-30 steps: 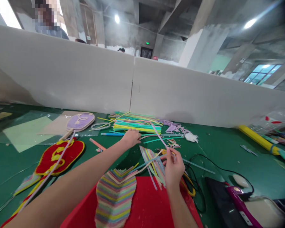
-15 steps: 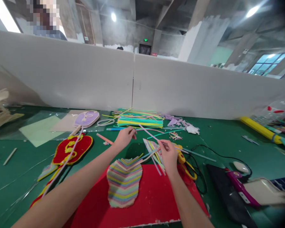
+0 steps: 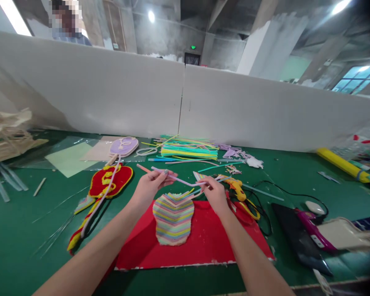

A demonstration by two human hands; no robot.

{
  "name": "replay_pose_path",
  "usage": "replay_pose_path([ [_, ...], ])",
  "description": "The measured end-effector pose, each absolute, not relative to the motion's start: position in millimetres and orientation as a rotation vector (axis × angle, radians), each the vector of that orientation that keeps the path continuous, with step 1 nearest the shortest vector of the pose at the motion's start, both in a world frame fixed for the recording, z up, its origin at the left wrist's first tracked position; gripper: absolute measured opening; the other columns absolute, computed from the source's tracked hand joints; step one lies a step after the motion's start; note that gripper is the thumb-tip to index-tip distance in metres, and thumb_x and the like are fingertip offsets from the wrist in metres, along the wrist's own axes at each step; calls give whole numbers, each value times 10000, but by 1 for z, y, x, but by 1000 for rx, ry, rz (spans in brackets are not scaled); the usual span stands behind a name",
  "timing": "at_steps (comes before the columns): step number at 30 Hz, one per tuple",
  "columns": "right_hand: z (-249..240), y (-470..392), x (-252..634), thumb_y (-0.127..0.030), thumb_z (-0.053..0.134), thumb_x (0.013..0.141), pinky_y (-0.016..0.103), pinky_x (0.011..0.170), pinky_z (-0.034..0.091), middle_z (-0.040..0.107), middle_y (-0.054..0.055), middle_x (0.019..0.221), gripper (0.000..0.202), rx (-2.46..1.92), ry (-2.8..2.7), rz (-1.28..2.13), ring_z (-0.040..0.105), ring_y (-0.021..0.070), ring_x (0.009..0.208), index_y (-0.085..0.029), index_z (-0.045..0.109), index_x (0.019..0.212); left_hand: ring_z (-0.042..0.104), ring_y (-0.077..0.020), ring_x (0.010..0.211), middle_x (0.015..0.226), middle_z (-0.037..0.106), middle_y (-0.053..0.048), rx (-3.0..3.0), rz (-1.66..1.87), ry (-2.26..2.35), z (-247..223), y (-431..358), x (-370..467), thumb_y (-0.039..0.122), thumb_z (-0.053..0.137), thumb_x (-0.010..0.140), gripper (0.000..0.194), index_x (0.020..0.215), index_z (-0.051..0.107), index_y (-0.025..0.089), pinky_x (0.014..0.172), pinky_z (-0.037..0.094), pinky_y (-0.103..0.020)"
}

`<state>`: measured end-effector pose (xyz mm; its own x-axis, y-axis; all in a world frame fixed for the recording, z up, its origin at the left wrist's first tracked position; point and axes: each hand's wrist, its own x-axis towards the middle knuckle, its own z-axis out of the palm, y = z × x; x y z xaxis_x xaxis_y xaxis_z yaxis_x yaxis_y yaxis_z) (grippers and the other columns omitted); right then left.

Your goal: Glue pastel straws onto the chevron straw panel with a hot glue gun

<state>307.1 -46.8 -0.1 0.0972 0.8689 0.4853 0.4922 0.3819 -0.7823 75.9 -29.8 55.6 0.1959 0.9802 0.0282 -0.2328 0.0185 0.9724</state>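
Observation:
Between my hands runs a lilac pipe cleaner (image 3: 185, 181), bent near its middle. My left hand (image 3: 152, 185) pinches its left part, and my right hand (image 3: 215, 193) is closed on it near the other end. Below lies a wavy-edged piece of striped pastel pipe cleaners (image 3: 173, 222) in a chevron pattern, flat on a red board (image 3: 216, 234). Loose stem ends stick out at its top right, close to my right fingers. A yellow glue gun (image 3: 237, 187) lies just right of my right hand, partly beside a yellow-handled tool.
Pipe cleaners (image 3: 189, 153) lie bundled by the white partition (image 3: 126, 90). Lilac scraps (image 3: 234, 153) sit beside them. A red fan-shaped piece (image 3: 111, 183) and a lilac one (image 3: 123, 146) lie left. A black case (image 3: 296, 234) and a cable (image 3: 274, 183) are right.
My left hand has come to the lilac pipe cleaner and now grips it. The stem has swung from slanting upward to stretching across between both hands. The view has shifted slightly.

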Motion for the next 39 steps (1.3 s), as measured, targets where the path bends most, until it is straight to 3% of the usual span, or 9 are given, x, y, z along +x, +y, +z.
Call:
replay_pose_path([
  [8,1,-40,331,-398,542,815,292,543,491,695,78,828,312,-1439,-1232,194,629,195,705,-177,693,974,707,-254,876,914,752,-132,1003,1169,823,34,-42,68,500,792,632,413,797,726,127,877,548,-397],
  [13,4,-40,332,-349,555,788,297,588,515,604,129,1228,365,-1414,-1285,194,650,187,820,-193,657,1101,699,-252,911,981,743,-130,992,1143,795,26,-46,70,453,774,683,364,841,733,127,906,536,-394],
  [15,4,-40,331,-364,614,747,299,604,512,643,122,1157,279,-1418,-1307,204,649,193,813,-186,698,944,698,-249,912,986,743,-123,991,1141,792,24,-47,71,447,778,677,366,857,733,131,914,532,-394],
  [18,4,-43,333,-424,655,735,281,489,458,687,48,689,242,-1449,-1329,261,597,163,556,-183,685,726,700,-250,895,980,743,-121,986,1150,800,21,-47,71,452,788,658,390,875,731,132,913,532,-403],
  [21,6,-46,337,-461,619,779,254,347,341,577,-26,456,289,-1451,-1381,359,432,112,331,-179,687,776,689,-261,941,1000,737,-125,974,1194,828,19,-45,71,461,777,660,402,883,722,131,927,522,-413],
  [25,9,-47,336,-396,613,791,242,383,397,706,53,843,306,-1364,-1484,392,535,108,461,-194,676,1013,672,-249,1000,1067,717,-116,958,1271,884,19,-42,68,452,747,689,381,903,708,140,958,503,-402],
  [29,11,-52,310,-340,691,760,259,546,493,637,76,1169,281,-1237,-1664,403,578,99,618,-231,685,1019,679,-243,979,1058,720,-110,985,1265,899,19,-43,69,447,746,689,385,915,710,138,955,506,-399],
  [34,12,-66,269,-334,613,855,250,623,512,683,51,1041,195,-1098,-1839,432,638,157,848,-240,687,1009,694,-249,913,945,746,-101,1061,1177,863,20,-51,78,447,776,651,378,836,727,122,922,525,-393],
  [39,13,-72,262,-302,537,911,267,658,502,685,33,802,190,-1053,-1854,327,638,148,739,-216,699,862,703,-241,889,911,751,-80,1085,1147,825,18,-54,80,454,777,657,376,854,706,141,892,538,-390],
])
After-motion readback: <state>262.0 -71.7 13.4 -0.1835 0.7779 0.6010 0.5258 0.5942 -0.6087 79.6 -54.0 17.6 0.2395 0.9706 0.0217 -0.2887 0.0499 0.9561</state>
